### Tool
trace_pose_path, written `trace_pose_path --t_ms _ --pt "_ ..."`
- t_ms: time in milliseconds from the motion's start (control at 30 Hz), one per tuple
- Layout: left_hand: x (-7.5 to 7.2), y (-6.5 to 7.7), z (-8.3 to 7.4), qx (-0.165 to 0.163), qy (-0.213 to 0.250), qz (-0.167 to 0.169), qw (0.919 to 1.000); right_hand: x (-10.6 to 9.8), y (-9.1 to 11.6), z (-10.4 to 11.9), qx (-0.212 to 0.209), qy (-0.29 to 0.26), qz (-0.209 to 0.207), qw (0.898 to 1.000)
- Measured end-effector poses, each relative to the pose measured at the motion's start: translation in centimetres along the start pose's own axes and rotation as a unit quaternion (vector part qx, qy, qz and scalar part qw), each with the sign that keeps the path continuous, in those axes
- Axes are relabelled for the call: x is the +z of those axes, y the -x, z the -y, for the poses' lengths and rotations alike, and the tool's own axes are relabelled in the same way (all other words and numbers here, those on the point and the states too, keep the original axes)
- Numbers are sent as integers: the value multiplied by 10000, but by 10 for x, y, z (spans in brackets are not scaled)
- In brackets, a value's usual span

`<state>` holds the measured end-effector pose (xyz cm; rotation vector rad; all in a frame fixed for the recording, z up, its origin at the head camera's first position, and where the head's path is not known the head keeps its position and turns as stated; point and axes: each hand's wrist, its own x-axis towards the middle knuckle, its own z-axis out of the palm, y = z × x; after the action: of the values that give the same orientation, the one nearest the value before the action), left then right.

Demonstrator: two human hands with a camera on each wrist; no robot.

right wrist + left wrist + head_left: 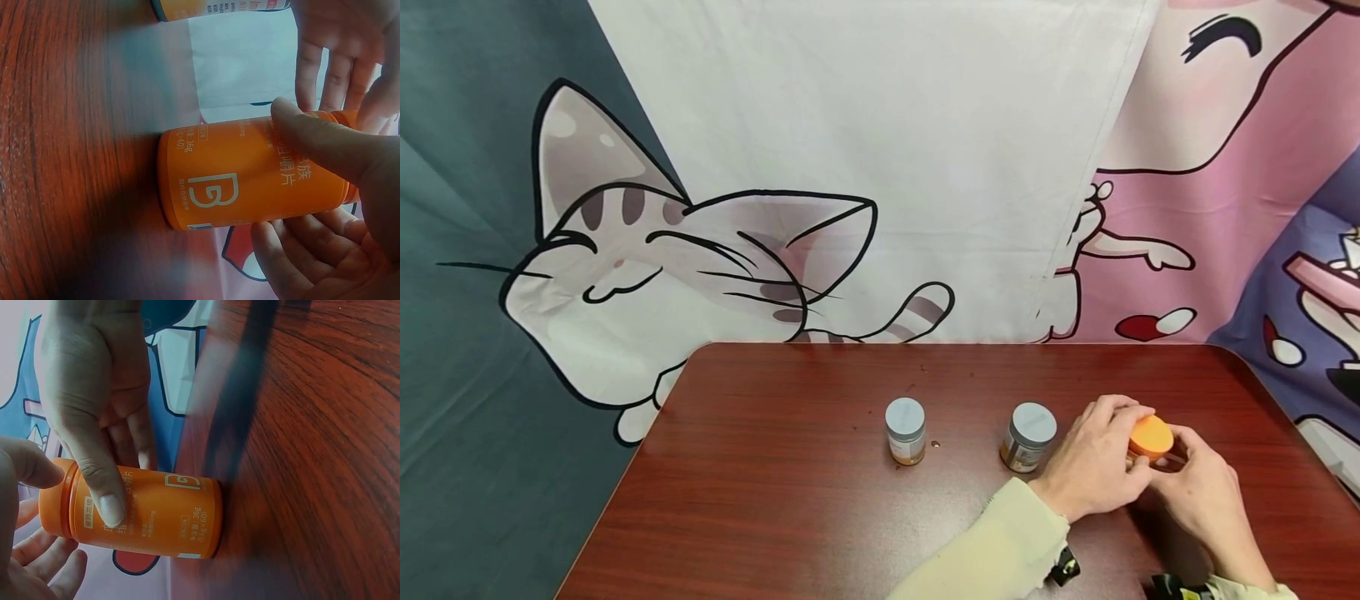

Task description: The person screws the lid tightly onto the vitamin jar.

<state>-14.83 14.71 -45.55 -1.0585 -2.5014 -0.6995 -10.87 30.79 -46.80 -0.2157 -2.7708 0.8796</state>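
An orange pill bottle (150,515) with pale printed lettering stands at the right side of the table, its base at the wood. Around its orange cap (1151,437) are the fingers and thumb of my left hand (1093,462). My right hand (1206,487) grips the body of the bottle, thumb across the label in the right wrist view and fingers on the far side. The cap sits on the bottle. Part of the bottle is hidden behind both hands in the head view.
Left of my hands stands a jar with a grey-blue lid (1030,433), close to the left wrist. Farther left is a similar jar (906,429). Small specks lie on the reddish-brown table (775,467). A cartoon-print cloth (880,125) hangs behind the far edge.
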Motion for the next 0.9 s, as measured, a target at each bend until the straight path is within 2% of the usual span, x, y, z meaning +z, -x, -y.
trace_pose_path --t_ms 367,700,900 --pt "4 -1 0 -51 10 -110 9999 0 2 -3 -145 -37 -16 9999" --pt "2 2 5 -61 -108 -191 9997 1 3 -1 -84 -42 -149 9998" --pt "1 4 6 -101 -41 -224 9997 0 3 -1 -39 -46 -77 10000"
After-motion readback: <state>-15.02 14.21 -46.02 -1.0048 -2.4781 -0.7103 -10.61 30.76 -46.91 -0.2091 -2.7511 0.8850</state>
